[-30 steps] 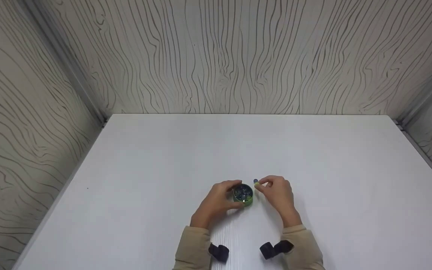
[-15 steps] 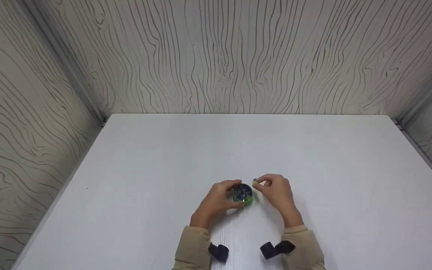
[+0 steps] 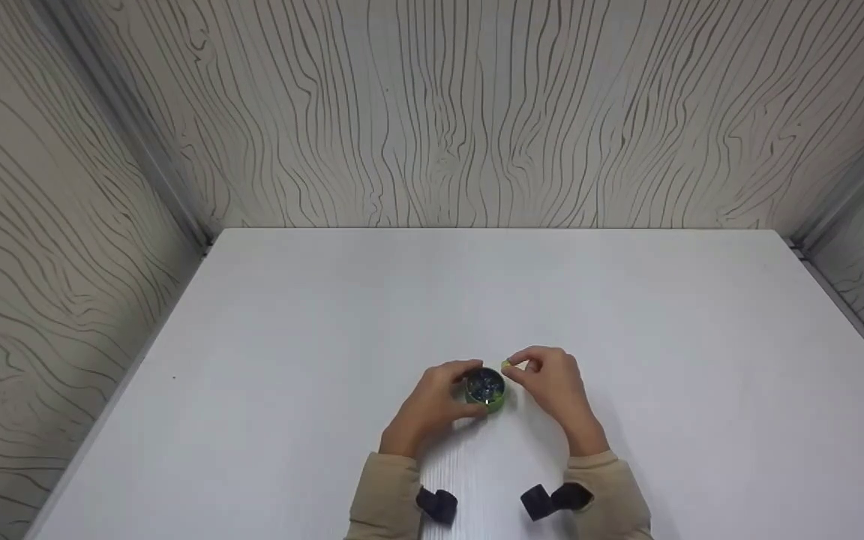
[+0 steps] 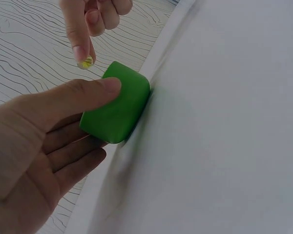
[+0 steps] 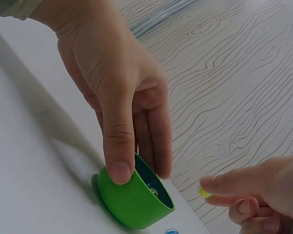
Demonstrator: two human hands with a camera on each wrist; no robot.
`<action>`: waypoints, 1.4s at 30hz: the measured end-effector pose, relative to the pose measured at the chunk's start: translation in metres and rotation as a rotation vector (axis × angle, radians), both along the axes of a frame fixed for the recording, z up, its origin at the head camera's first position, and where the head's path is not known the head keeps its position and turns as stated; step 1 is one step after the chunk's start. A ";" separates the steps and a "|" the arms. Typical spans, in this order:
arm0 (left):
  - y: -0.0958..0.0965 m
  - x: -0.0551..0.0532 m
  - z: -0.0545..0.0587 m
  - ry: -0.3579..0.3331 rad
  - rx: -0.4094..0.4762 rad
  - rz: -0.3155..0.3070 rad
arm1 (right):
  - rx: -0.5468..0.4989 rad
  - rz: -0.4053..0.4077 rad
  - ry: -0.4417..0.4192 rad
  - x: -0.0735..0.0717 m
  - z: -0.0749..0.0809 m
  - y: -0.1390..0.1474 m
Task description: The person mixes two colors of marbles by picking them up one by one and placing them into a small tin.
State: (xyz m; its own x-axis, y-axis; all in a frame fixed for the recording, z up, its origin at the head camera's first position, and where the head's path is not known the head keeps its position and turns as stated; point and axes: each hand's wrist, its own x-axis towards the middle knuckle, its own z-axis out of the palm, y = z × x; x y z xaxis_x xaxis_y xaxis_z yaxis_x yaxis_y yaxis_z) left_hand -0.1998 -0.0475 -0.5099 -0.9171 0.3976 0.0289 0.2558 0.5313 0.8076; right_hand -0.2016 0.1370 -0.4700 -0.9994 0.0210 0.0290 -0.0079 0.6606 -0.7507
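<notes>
A small green cup (image 3: 496, 406) with a dark blue inside stands on the table; glassy marbles (image 5: 153, 191) show inside it. My left hand (image 3: 432, 401) holds the cup from the left, thumb on its near side, as the left wrist view (image 4: 44, 126) also shows. Just right of the rim, my right hand (image 3: 556, 382) pinches a clear yellow marble (image 4: 86, 63) between thumb and index finger, above the tabletop. In the right wrist view, a blue marble (image 5: 171, 231) lies beside the cup, partly cut off by the frame's bottom edge.
The white table (image 3: 312, 315) spreads around both hands. Wood-patterned panels (image 3: 432, 112) rise behind it and at both sides. Dark wrist-worn devices (image 3: 438, 505) sit at the beige sleeves (image 3: 383, 495).
My right hand has shifted slightly left and away from me with the yellow marble, toward the cup's rim. The blue spot beside it has gone from sight in the head view. My left hand stays put.
</notes>
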 end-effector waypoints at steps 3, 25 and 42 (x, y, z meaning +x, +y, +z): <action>0.000 0.001 0.001 -0.030 -0.002 0.023 | -0.009 0.008 0.010 0.000 0.001 -0.001; 0.000 0.002 0.001 -0.029 -0.002 0.009 | -0.018 0.049 -0.022 0.006 0.004 -0.008; -0.001 0.000 0.000 -0.013 0.003 -0.009 | -0.030 0.066 -0.014 0.005 -0.001 -0.013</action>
State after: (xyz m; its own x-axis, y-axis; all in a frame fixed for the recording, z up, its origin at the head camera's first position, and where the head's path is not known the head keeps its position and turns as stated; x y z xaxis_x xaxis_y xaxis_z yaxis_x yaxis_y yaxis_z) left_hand -0.1999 -0.0484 -0.5099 -0.9139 0.4055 0.0181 0.2499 0.5267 0.8125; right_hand -0.1969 0.1245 -0.4711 -0.9989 -0.0440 0.0156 -0.0401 0.6361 -0.7706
